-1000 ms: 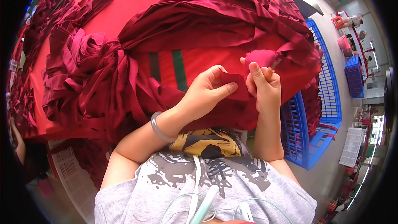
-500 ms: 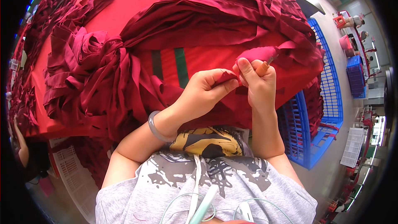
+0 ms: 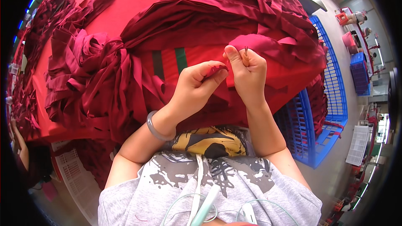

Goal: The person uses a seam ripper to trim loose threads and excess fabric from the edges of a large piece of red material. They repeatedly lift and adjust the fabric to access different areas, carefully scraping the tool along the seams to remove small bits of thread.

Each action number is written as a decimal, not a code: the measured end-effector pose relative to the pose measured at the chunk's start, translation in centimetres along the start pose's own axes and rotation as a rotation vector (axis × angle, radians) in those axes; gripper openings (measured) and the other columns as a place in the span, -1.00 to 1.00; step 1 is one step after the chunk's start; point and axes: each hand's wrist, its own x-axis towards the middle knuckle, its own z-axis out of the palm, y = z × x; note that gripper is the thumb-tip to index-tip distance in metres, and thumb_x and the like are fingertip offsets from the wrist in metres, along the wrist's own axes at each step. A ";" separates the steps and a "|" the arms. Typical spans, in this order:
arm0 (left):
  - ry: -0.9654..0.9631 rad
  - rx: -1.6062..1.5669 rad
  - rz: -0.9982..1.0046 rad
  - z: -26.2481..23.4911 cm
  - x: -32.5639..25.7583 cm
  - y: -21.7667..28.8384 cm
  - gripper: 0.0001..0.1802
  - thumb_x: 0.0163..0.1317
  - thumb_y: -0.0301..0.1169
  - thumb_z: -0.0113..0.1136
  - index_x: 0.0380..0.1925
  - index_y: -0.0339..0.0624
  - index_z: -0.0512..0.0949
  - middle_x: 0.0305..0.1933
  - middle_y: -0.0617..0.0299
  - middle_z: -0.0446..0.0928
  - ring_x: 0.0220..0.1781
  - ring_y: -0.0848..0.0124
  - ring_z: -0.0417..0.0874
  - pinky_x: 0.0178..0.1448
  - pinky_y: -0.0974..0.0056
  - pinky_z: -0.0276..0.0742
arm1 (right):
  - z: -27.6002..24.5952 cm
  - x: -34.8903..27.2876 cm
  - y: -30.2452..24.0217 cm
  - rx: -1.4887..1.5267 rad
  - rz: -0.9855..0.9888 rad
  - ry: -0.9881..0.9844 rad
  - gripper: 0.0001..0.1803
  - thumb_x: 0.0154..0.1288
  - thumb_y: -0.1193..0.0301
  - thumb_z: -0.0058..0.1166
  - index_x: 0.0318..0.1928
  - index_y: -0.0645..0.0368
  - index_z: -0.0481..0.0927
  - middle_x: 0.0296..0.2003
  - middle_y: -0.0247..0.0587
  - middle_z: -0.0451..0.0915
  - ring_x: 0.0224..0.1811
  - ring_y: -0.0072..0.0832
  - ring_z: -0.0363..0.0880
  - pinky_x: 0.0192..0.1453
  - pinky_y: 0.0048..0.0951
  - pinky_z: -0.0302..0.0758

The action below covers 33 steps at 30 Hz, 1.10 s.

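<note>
My left hand (image 3: 193, 84) is closed, pinching the end of a dark red fabric strip (image 3: 215, 71) between thumb and fingers. Close beside it, my right hand (image 3: 250, 77) is wrapped round a small tool (image 3: 246, 58) with a tan handle and a thin metal tip pointing up. Its thumb presses on the edge of a brighter crimson piece of cloth (image 3: 257, 43), which spreads out beyond the knuckles. How the cloth runs between the two hands is partly hidden by the fingers.
A long bundle of maroon strips (image 3: 201, 10) arches across the red table (image 3: 125, 10), gathered into a knotted heap (image 3: 94, 71) at left. Blue plastic baskets (image 3: 307, 132) with maroon cloth stand at right. A white perforated crate (image 3: 75, 175) sits lower left, near another person's arm (image 3: 21, 148).
Both hands have shifted left and slightly away from me, with the gap between them widening a little. The tool has turned from slanting right to nearly upright.
</note>
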 end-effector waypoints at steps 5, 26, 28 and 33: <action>0.014 -0.148 -0.157 -0.3 -0.8 0.9 -0.87 0.37 -0.46 0.17 -0.20 -0.31 0.60 -0.29 0.39 0.61 -0.23 0.70 0.52 -0.15 0.51 0.46 | -1.7 0.9 -1.6 0.269 0.296 -0.262 -0.64 0.40 0.28 0.15 -0.47 0.27 0.51 -0.63 -0.69 0.22 -0.57 -0.82 0.07 -0.54 -0.61 0.02; -0.036 -0.122 -0.149 -3.3 -2.0 2.7 -0.87 0.35 -0.48 0.19 -0.18 -0.30 0.63 -0.23 0.31 0.66 -0.17 0.63 0.59 -0.08 0.49 0.50 | -2.0 -6.7 -3.8 -0.376 -0.124 -0.261 -0.77 0.26 0.52 0.11 -0.07 0.30 0.57 -0.32 -0.01 0.66 -0.35 -0.13 0.67 -0.32 -0.29 0.58; -0.036 -0.107 -0.148 -3.3 -2.0 2.8 -0.87 0.35 -0.48 0.19 -0.18 -0.30 0.63 -0.23 0.31 0.66 -0.18 0.64 0.58 -0.09 0.49 0.50 | -1.9 -6.6 -4.1 -0.395 -0.145 -0.242 -0.77 0.26 0.52 0.12 -0.07 0.29 0.56 -0.32 -0.01 0.66 -0.35 -0.13 0.67 -0.32 -0.29 0.57; -0.062 -0.133 -0.164 -3.1 -2.1 2.7 -0.88 0.36 -0.49 0.18 -0.19 -0.30 0.62 -0.24 0.33 0.65 -0.18 0.65 0.57 -0.10 0.50 0.49 | -1.6 -6.5 -4.2 -0.389 -0.201 -0.226 -0.76 0.25 0.54 0.13 -0.07 0.30 0.56 -0.34 -0.04 0.64 -0.39 -0.14 0.65 -0.36 -0.28 0.55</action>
